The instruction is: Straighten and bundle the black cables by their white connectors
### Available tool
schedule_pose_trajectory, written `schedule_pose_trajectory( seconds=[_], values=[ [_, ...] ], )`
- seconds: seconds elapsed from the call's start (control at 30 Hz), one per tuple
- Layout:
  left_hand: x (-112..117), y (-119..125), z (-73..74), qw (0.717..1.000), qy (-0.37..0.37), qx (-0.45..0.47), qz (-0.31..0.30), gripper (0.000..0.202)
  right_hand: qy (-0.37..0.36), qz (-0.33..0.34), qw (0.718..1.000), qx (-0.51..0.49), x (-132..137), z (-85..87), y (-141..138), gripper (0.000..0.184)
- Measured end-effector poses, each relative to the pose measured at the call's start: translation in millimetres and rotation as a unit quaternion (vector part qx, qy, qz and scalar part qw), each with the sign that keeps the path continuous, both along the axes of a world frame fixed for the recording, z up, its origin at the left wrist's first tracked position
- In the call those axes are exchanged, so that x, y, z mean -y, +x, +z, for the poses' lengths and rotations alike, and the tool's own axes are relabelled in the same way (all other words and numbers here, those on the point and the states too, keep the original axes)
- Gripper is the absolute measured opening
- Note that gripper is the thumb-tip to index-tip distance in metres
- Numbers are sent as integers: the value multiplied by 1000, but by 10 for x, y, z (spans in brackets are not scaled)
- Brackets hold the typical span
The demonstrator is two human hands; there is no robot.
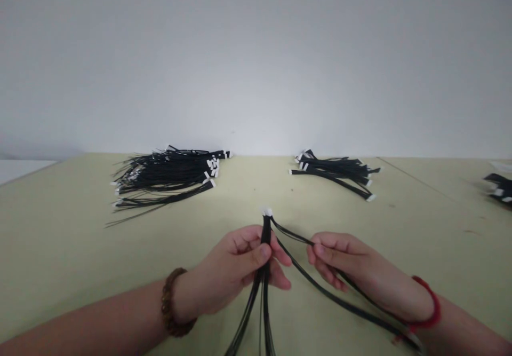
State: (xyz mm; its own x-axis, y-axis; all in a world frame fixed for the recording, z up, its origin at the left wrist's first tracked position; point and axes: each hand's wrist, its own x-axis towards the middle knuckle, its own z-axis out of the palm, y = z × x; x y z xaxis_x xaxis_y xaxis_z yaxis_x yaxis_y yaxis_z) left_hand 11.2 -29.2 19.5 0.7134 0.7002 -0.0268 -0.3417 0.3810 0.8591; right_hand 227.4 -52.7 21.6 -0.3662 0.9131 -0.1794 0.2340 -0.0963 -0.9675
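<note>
On the left side of the pale table (80,228), near the wall (256,68), a large heap of black cables (180,172) with white connectors is seen. Closer, a beaded bracelet (168,303) is worn on the wrist of the left hand (232,270). By this hand a cable bundle (266,233) is gripped between thumb and fingers, close to its white end (267,212), which is pointed toward the wall; the bundle is cut off by the lower edge of the view. From the white end, thin wires (294,235) are led rightward, and a thicker strand (352,307) is curved toward the lower right. Behind, a smaller cable heap (340,170) is laid. By the right hand (352,257) the thin wires are pinched between thumb and fingers. A red band (435,303) is worn at its wrist. At the far right, dark cables (502,181) are only partly shown.
</note>
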Motion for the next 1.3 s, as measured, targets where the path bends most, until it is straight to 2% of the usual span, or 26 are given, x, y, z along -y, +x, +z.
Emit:
schedule_pose_trajectory(
  seconds=[0.1,0.2,0.27,0.33,0.4,0.47,0.53,0.67,0.77,0.83,0.9,1.03,1.17,1.23,1.3],
  values=[
    [30,24,219,997,24,-20,65,10,112,-41,992,36,-74,156,-69,38],
    [51,50,511,984,91,-52,146,12,258,-122,956,63,-93,405,-146,24],
    [55,63,668,969,144,-64,192,13,334,-118,932,77,-45,556,-242,15],
    [46,70,759,946,207,-83,234,15,369,-68,924,72,12,643,-380,12],
    [24,74,790,918,266,-117,272,18,358,-33,933,9,27,658,-540,23],
    [-3,79,794,889,304,-161,301,22,300,2,948,-106,-15,639,-680,37],
    [-26,77,807,865,334,-204,314,25,230,31,953,-195,-84,629,-760,39],
    [-42,19,894,808,432,-267,300,31,164,-10,962,-217,-145,710,-696,24],
    [-52,-46,930,777,462,-307,297,19,112,-26,967,-228,-81,806,-593,25],
    [-69,-60,918,781,451,-302,308,13,85,-20,970,-228,-20,849,-568,24],
    [-86,-44,895,798,439,-263,319,14,74,-13,971,-227,31,865,-579,24],
    [-86,24,887,824,438,-202,298,18,57,43,969,-238,84,854,-623,25],
    [-30,51,961,863,415,-174,230,11,60,55,968,-239,101,864,-626,25],
    [-7,45,1005,875,392,-173,228,7,74,55,966,-240,111,893,-614,27],
    [-2,28,1037,880,375,-149,251,3,88,59,965,-240,126,930,-588,26]
  ],
)
